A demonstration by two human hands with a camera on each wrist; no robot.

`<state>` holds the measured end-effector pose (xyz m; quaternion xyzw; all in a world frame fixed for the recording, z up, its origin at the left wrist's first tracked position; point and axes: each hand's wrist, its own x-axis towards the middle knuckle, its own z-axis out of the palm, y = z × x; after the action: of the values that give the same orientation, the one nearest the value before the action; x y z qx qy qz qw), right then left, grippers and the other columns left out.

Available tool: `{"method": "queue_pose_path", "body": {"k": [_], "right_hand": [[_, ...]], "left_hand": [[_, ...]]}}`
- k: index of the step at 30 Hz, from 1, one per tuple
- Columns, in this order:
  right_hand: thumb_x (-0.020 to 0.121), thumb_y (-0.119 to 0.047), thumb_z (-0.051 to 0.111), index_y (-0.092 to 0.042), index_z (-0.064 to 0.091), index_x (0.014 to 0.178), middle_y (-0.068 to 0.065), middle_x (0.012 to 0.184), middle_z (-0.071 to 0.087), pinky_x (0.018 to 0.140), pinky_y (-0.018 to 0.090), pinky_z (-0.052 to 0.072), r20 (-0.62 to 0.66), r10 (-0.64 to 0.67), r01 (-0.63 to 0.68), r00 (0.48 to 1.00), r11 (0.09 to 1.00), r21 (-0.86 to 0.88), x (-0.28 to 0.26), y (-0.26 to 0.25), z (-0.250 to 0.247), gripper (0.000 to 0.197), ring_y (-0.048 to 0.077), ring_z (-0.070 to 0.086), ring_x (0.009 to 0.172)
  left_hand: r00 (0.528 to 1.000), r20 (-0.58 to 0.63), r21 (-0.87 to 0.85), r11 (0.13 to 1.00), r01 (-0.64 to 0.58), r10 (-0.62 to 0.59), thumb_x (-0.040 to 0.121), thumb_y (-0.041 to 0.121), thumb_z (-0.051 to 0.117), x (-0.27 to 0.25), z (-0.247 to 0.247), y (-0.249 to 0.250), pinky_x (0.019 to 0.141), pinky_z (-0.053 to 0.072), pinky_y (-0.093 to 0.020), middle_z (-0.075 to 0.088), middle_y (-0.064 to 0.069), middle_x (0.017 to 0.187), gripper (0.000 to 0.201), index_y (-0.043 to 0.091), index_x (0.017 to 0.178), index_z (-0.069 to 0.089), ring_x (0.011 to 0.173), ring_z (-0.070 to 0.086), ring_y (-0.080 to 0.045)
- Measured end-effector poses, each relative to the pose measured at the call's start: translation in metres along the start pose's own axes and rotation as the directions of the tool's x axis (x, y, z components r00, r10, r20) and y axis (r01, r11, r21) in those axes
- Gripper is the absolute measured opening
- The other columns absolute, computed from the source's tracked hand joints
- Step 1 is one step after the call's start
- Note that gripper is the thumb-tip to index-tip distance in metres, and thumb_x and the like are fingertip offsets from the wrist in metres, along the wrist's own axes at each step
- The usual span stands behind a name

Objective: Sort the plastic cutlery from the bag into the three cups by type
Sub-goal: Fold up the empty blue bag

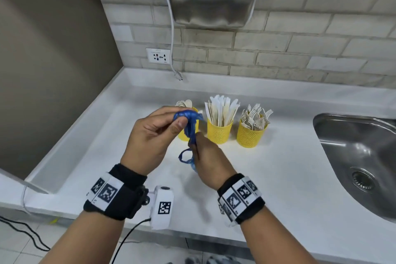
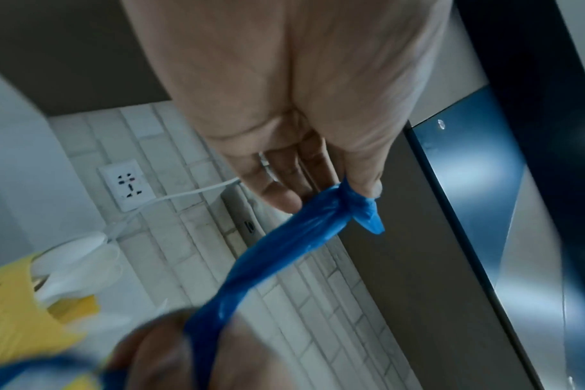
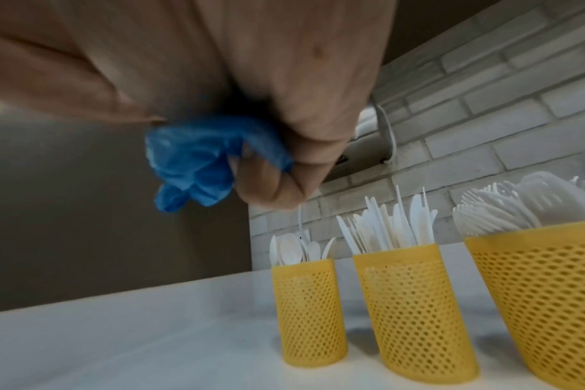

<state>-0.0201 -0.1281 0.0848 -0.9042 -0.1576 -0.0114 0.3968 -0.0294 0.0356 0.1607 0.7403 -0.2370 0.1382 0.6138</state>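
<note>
- Between the two hands: blue bag [image 1: 191, 126], twisted into a rope, no cutlery visible in it, looks empty.
- Left hand [image 1: 150, 137] pinches the bag's upper bunched end, thumb over curled fingers [image 2: 281, 195]; knot sits right at the thumb tip in the left wrist view.
- Right hand [image 1: 209, 156] fist-grips the lower end; a handle loop and crumpled wad stick out on its left side.
- Bag's long axis runs near vertical, left hand above and farther out, right hand below and nearer the body.
- Just beyond the left hand: spoon cup [image 3: 309, 311], partly hidden behind it in the head view. Knife cup [image 1: 219, 130] beyond the right hand, fork cup [image 1: 251, 134] further to its right. All full, upright on counter [image 1: 96, 135].
- Judgement: sorting looks done; next move likely balling up or setting down the bag, either hand could do it.
- Sink [image 1: 353, 148] well off to the right.
</note>
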Motion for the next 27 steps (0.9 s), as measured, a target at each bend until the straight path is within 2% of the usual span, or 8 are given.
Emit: {"method": "queue_pose_path", "body": {"k": [3,6,11,15,18,21,24,27], "right_hand": [[0.108,-0.022,0.04,-0.023,0.04,0.098,0.0,0.093,0.06,0.072,0.041,0.047,0.111,0.061,-0.056,0.992,0.997,-0.054,-0.017,0.003,0.008,0.01,0.03,0.058,0.083],[0.106,-0.014,0.04,-0.021,0.044,0.103,-0.003,0.098,0.064,0.084,0.043,0.054,0.17,0.053,-0.057,0.984,0.998,0.022,-0.031,0.001,0.004,0.009,0.023,0.065,0.091],[0.108,-0.014,0.043,-0.016,0.056,0.111,-0.025,0.087,0.054,0.072,0.011,0.038,0.155,-0.06,0.034,0.986,0.986,0.165,-0.052,-0.013,-0.022,0.013,-0.007,0.055,0.079],[0.106,-0.026,0.049,-0.014,0.062,0.102,-0.009,0.082,0.064,0.068,0.021,0.043,-0.016,-0.168,0.166,0.986,0.946,0.279,-0.056,-0.039,-0.054,0.018,0.006,0.058,0.075],[0.105,-0.029,0.049,-0.026,0.063,0.099,-0.013,0.068,0.054,0.059,0.02,0.038,-0.191,-0.201,0.255,0.961,0.913,0.318,-0.047,-0.05,-0.076,0.015,0.005,0.05,0.06],[0.107,-0.033,0.047,-0.029,0.061,0.098,-0.017,0.063,0.054,0.059,0.03,0.042,-0.309,-0.154,0.248,0.939,0.924,0.292,-0.028,-0.047,-0.088,0.016,0.009,0.051,0.054],[0.107,-0.031,0.047,-0.025,0.059,0.097,-0.017,0.062,0.053,0.057,0.034,0.045,-0.392,-0.071,0.189,0.917,0.944,0.272,-0.006,-0.032,-0.091,0.017,0.014,0.053,0.054],[0.107,-0.026,0.049,-0.02,0.058,0.095,-0.012,0.063,0.053,0.061,0.032,0.043,-0.406,-0.027,0.122,0.914,0.97,0.21,0.011,-0.019,-0.089,0.016,0.006,0.053,0.057]], "left_hand": [[0.999,-0.044,0.097,0.995,-0.017,0.021,0.098,0.01,0.063,0.006,-0.001,-0.004,0.095,0.054,-0.03,0.075,-0.004,0.113,0.02,0.006,0.112,0.077,0.109,0.07,-0.021],[0.987,-0.156,0.235,0.972,-0.004,0.042,0.098,0.016,0.066,0.007,0.0,-0.015,0.087,0.054,-0.022,0.075,-0.001,0.106,0.019,0.009,0.11,0.079,0.1,0.07,-0.011],[0.968,-0.241,0.486,0.872,0.057,0.072,0.096,0.012,0.069,0.004,-0.009,-0.042,0.081,0.045,-0.005,0.074,-0.002,0.097,0.014,0.011,0.104,0.081,0.088,0.065,-0.001],[0.981,-0.171,0.572,0.82,0.027,0.086,0.097,0.012,0.069,-0.002,-0.009,-0.05,0.074,0.048,-0.012,0.071,0.0,0.092,0.012,0.011,0.098,0.081,0.077,0.063,-0.01],[0.991,-0.091,0.563,0.826,-0.031,0.099,0.098,0.012,0.067,-0.007,0.001,-0.044,0.071,0.046,-0.011,0.067,0.002,0.091,0.013,0.011,0.098,0.08,0.076,0.061,-0.003],[0.996,0.0,0.465,0.882,-0.075,0.085,0.097,0.012,0.065,-0.013,0.01,-0.035,0.076,0.042,-0.009,0.064,0.001,0.096,0.014,0.014,0.096,0.078,0.083,0.061,-0.003],[0.994,0.097,0.367,0.926,-0.085,0.053,0.099,0.019,0.062,-0.017,0.016,-0.027,0.079,0.048,-0.021,0.062,0.0,0.103,0.018,0.014,0.094,0.078,0.092,0.063,-0.015],[0.99,0.139,0.298,0.952,-0.075,0.034,0.101,0.022,0.059,-0.019,0.02,-0.016,0.089,0.049,-0.027,0.06,-0.002,0.115,0.024,0.011,0.094,0.08,0.101,0.062,-0.02]]}}
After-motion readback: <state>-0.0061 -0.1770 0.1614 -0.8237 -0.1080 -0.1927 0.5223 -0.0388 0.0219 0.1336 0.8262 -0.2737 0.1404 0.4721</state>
